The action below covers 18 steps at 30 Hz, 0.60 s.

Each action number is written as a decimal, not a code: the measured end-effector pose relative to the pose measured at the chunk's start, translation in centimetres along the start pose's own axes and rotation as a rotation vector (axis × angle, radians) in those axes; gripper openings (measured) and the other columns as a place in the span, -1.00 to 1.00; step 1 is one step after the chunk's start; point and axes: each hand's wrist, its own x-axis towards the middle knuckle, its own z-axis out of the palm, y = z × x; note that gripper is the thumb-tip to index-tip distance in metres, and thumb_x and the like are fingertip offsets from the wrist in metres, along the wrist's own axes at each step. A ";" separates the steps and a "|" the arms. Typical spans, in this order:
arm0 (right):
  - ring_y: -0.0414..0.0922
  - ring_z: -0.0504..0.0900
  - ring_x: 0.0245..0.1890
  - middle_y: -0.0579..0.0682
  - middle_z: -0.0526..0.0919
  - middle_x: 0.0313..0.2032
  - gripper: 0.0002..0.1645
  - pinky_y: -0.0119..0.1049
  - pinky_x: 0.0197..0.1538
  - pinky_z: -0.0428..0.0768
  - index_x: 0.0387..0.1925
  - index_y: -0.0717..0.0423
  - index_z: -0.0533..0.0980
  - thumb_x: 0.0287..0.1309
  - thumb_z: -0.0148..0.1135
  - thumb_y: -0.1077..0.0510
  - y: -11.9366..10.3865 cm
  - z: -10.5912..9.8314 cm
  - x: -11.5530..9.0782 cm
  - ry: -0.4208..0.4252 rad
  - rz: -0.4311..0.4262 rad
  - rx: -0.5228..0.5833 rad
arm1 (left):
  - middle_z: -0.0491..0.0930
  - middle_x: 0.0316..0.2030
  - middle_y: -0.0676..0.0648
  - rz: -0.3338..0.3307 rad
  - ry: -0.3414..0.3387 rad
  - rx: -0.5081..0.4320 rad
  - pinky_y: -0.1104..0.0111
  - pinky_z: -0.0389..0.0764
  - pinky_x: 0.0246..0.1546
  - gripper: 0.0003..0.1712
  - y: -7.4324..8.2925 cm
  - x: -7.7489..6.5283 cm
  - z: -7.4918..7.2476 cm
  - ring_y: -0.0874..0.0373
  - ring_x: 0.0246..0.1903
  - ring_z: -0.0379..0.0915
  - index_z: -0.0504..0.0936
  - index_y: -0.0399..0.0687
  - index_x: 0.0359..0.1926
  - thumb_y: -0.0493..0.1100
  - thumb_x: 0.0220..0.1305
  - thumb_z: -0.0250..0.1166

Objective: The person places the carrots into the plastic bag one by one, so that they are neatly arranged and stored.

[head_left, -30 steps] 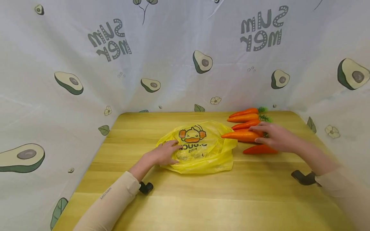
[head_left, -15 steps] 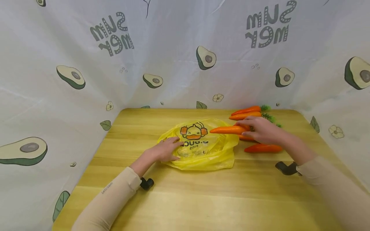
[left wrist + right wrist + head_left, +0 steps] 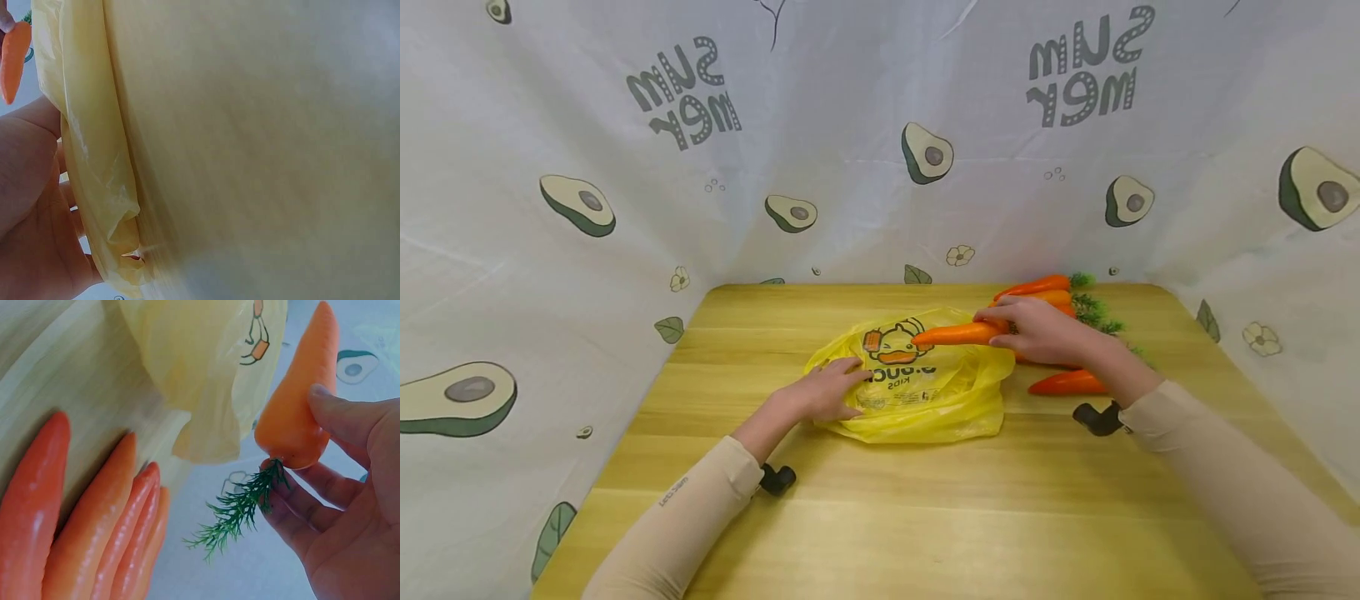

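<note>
A yellow plastic bag (image 3: pixel 925 429) with a printed duck lies crumpled in the middle of the wooden table. My left hand (image 3: pixel 827 392) rests at its left side, thumb and fingers spread over the plastic; part of the fingers is hidden behind the bag's folds (image 3: pixel 94 144) in the left wrist view. Above the bag's right part, my right hand (image 3: pixel 1041 332) pinches an orange carrot (image 3: pixel 958 334) near its thick end. The tip points left over the duck print. Green leaves (image 3: pixel 240 503) hang from this carrot in the right wrist view.
Several more carrots (image 3: pixel 87 531) lie side by side right of the bag, tips to the left; the nearest carrot (image 3: pixel 1067 383) is redder. A white curtain (image 3: pixel 850 108) with avocado prints stands behind the table (image 3: pixel 887 517).
My right hand has taken hold of a carrot from the row, lifted it and carried it left over the bag. My left hand has stayed at the bag.
</note>
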 end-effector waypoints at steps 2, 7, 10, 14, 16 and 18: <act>0.08 0.60 -0.04 0.11 0.65 0.08 -0.47 0.05 0.05 0.58 0.29 0.06 0.54 0.31 0.33 0.12 -0.3 0.2 0.5 -0.006 0.009 0.002 | 0.01 0.58 -0.13 0.002 0.000 0.000 -0.23 0.03 0.47 -0.17 0.0 -0.1 0.1 -0.06 0.57 -0.12 0.17 0.15 0.57 0.18 0.40 0.26; -0.06 0.56 -0.21 0.09 0.63 0.02 -0.45 -0.09 -0.11 0.57 0.32 0.05 0.52 0.32 0.32 0.11 -0.8 0.7 1.8 -0.031 0.027 0.022 | 0.01 0.57 -0.14 0.001 0.002 0.002 -0.24 0.07 0.45 -0.16 -0.1 0.0 0.3 -0.07 0.57 -0.10 0.17 0.16 0.57 0.18 0.39 0.26; -0.04 0.59 -0.18 0.12 0.62 0.05 -0.45 -0.05 -0.09 0.59 0.32 0.06 0.51 0.32 0.32 0.11 -1.0 1.3 2.6 -0.040 0.025 0.026 | 0.02 0.57 -0.14 0.000 0.001 0.002 -0.24 0.09 0.45 -0.17 -0.1 0.1 0.4 -0.07 0.56 -0.08 0.18 0.16 0.56 0.18 0.39 0.27; -0.03 0.60 -0.16 0.11 0.63 0.05 -0.46 -0.05 -0.06 0.61 0.30 0.05 0.53 0.31 0.33 0.11 -1.3 2.1 3.7 -0.048 0.023 0.016 | 0.02 0.57 -0.15 0.002 0.000 0.005 -0.22 0.11 0.45 -0.17 0.0 0.1 0.3 -0.08 0.56 -0.07 0.19 0.15 0.56 0.18 0.38 0.27; -0.04 0.60 -0.18 0.09 0.64 0.01 -0.48 -0.05 -0.07 0.61 0.28 0.05 0.55 0.30 0.34 0.11 -1.4 2.5 4.1 -0.052 0.018 0.007 | 0.02 0.57 -0.15 0.000 -0.003 0.006 -0.21 0.10 0.45 -0.17 0.0 0.2 0.2 -0.08 0.56 -0.07 0.19 0.14 0.56 0.17 0.38 0.28; -0.04 0.59 -0.20 0.09 0.65 -0.03 -0.49 -0.06 -0.09 0.61 0.25 0.05 0.57 0.29 0.35 0.12 -1.6 2.8 4.6 -0.054 0.015 -0.007 | 0.02 0.57 -0.15 -0.001 -0.006 0.007 -0.22 0.10 0.45 -0.17 0.1 0.2 0.2 -0.08 0.56 -0.08 0.19 0.14 0.56 0.17 0.38 0.28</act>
